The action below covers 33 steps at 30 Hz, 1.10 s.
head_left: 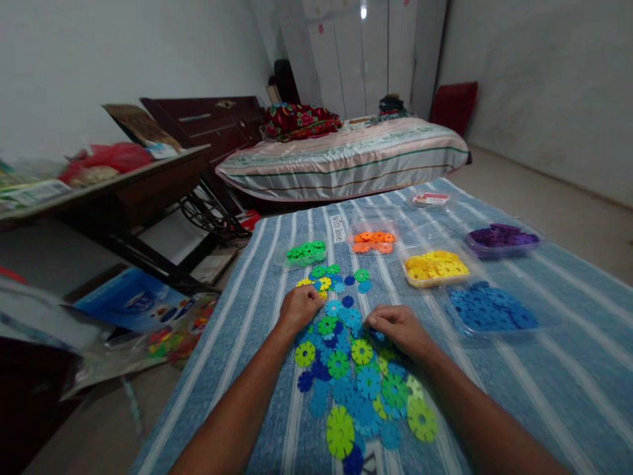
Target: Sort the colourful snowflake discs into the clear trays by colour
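Observation:
A loose pile of flat plastic snowflake discs point(356, 376), blue, green, lime and yellow, lies on a blue striped cloth point(544, 382). My left hand point(299, 307) rests on the pile's far left edge, fingers curled down over a yellow disc. My right hand point(400, 328) sits on the pile's right side, fingers pinched together on a blue disc. Beyond the pile stand clear trays of sorted discs: green point(306, 253), orange point(374, 241), yellow point(436, 266), purple point(500, 237) and blue point(489, 309).
A small red and white packet point(430, 198) lies at the cloth's far end. A bed point(346, 158) with a striped cover stands behind. To the left stands a dark table point(123, 191), with plastic bags and a blue box point(133, 303) on the floor.

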Each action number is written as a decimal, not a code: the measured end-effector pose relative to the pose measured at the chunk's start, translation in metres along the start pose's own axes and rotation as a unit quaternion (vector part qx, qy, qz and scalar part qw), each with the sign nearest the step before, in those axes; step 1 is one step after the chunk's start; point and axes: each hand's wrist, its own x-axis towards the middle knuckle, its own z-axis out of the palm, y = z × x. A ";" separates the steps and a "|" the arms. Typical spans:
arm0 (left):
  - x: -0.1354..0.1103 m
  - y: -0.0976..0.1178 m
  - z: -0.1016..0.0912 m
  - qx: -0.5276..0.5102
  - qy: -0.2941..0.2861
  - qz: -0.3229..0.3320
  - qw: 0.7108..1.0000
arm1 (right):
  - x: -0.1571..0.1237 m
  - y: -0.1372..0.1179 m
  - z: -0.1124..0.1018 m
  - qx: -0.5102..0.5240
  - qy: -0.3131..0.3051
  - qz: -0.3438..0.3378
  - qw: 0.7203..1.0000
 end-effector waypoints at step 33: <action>0.010 -0.023 0.004 0.132 0.002 0.137 0.982 | -0.002 -0.003 0.000 -0.009 -0.012 0.007 1.000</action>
